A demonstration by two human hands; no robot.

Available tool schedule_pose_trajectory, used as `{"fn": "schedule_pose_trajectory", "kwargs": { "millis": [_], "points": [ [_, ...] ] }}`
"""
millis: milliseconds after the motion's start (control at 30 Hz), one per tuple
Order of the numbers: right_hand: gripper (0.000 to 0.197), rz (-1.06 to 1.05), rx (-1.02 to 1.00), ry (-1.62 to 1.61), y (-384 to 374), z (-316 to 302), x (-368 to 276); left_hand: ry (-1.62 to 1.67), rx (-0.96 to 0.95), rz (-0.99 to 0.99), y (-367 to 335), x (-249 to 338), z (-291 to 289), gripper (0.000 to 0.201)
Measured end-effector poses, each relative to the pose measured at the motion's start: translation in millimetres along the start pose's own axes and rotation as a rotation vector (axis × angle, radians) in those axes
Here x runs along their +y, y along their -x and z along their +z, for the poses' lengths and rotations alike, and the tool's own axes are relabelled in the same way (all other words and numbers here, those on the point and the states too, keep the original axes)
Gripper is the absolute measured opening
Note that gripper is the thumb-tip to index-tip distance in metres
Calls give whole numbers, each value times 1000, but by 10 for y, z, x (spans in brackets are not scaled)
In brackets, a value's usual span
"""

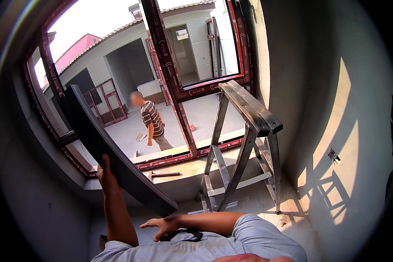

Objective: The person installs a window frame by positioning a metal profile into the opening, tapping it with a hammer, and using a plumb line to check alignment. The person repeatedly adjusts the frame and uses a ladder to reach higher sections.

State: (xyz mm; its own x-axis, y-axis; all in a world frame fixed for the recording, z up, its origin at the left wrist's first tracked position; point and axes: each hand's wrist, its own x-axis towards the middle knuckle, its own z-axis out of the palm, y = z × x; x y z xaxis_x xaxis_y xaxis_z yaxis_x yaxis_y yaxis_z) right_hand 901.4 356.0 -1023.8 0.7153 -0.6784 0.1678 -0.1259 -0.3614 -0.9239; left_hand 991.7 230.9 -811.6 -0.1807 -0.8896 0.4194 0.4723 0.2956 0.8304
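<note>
A long dark grey panel (113,150), thick-edged and seen nearly side-on, leans at a slant in front of the window opening. Its upper end reaches toward the left window frame, and its lower end comes down near my body. My left hand (106,175) grips the panel's near edge about midway along; some of its fingers are hidden behind the edge. Below the panel's lower end, my right hand (163,226) is held in front of my torso, its fingers stretched out and holding nothing. The window frame (179,98) is covered in dark red printed film.
A worn metal step ladder (244,109) stands right of centre, close to the window. On the sill (192,168) lies a hammer (166,174). Outside, a person in a striped shirt (152,118) walks near loose frames (111,105). Wires poke from a box (334,156) in the right wall.
</note>
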Motion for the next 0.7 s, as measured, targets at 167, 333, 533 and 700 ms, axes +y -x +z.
{"fn": "schedule_pose_trajectory", "kwargs": {
  "millis": [167,333,533,700],
  "points": [
    [47,-35,-291,-236,45,983,-157,12,153,159,768,509,-128,63],
    [31,119,103,-25,360,1980,337,-51,199,98,1562,894,-656,83],
    [43,387,377,166,1302,2857,294,-241,355,25,2696,1283,-903,83],
    [44,328,352,-200,1869,3365,-1,-231,388,100,3608,1860,-711,92]
  ]
}}
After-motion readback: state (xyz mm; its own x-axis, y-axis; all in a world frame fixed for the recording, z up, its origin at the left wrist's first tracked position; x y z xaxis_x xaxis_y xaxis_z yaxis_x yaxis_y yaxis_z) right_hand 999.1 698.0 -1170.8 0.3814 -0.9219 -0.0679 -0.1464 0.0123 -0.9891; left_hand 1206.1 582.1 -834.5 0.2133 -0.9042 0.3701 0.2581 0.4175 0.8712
